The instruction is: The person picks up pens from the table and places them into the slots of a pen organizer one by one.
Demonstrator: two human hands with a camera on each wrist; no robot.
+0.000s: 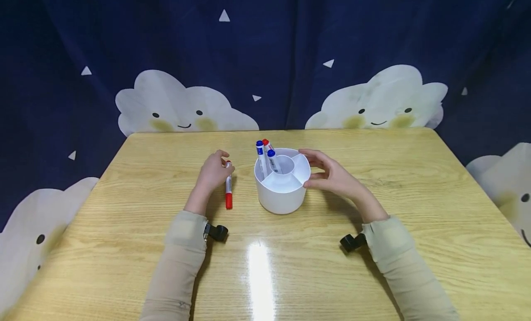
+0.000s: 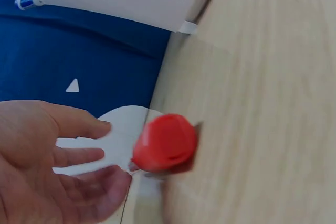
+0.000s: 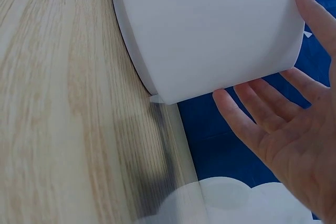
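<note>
A marker with a red cap [image 1: 229,200] lies on the table, its capped end toward me. My left hand [image 1: 215,171] is over its far end, thumb and fingers apart on either side. In the left wrist view the red cap [image 2: 165,142] looms close, beside the loosely bent fingers [image 2: 79,156]. To the right stands a round white pen holder [image 1: 281,202] with divided compartments. My right hand [image 1: 332,173] holds its right side, thumb toward me and fingers at the back. The right wrist view shows the thumb and fingertips at the holder's wall [image 3: 210,30].
Two blue-capped markers, one [image 1: 260,154] at the left and another [image 1: 272,159] by the centre, stand in the holder with a red-capped one [image 1: 266,143]. The wooden table [image 1: 315,270] ends at a dark blue curtain [image 1: 274,44] with clouds.
</note>
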